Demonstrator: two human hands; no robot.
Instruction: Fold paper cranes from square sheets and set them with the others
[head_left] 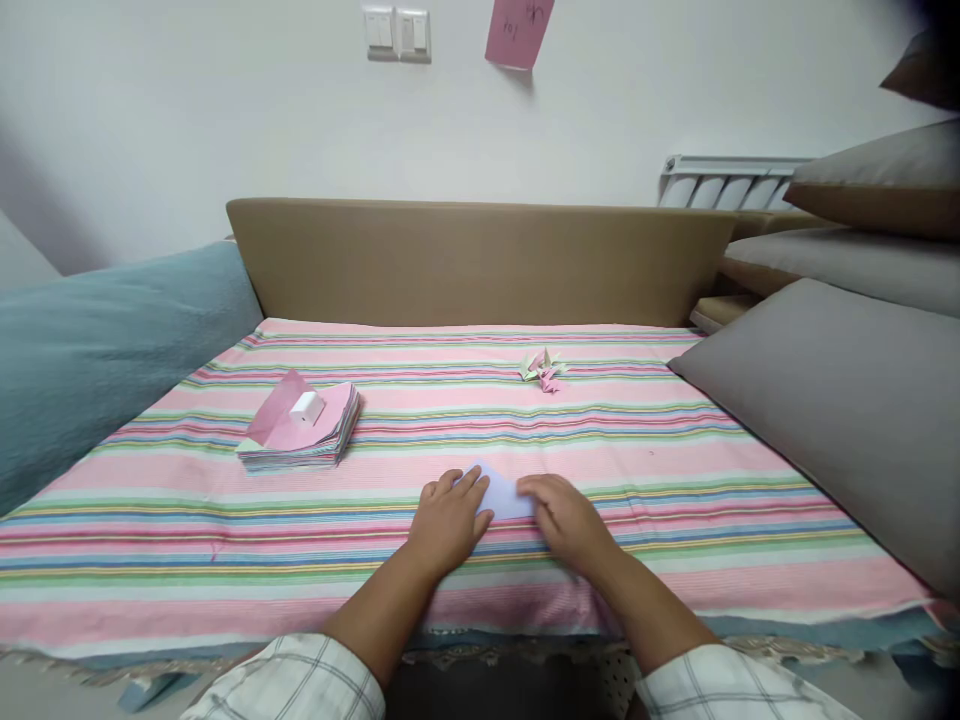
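Observation:
A pale lavender folded sheet of paper (504, 497) lies on the striped cloth in front of me, its top edge coming to a point. My left hand (450, 515) rests over its left part, fingers spread and lying flat, thumb near the lower edge. At the paper's right corner, my right hand (566, 520) has its fingers curled and pinched on the edge. The left part of the sheet is hidden beneath my left fingers. Farther back sit several small folded paper figures (545, 370) in pink and pale green.
To the left is a stack of coloured paper (296, 455) with a small white block (307, 407) on it. The striped cloth (420, 395) covers the sofa seat. A blue cushion (127, 350) borders the left, grey cushions (832, 400) the right, a brown backrest (480, 262) the rear.

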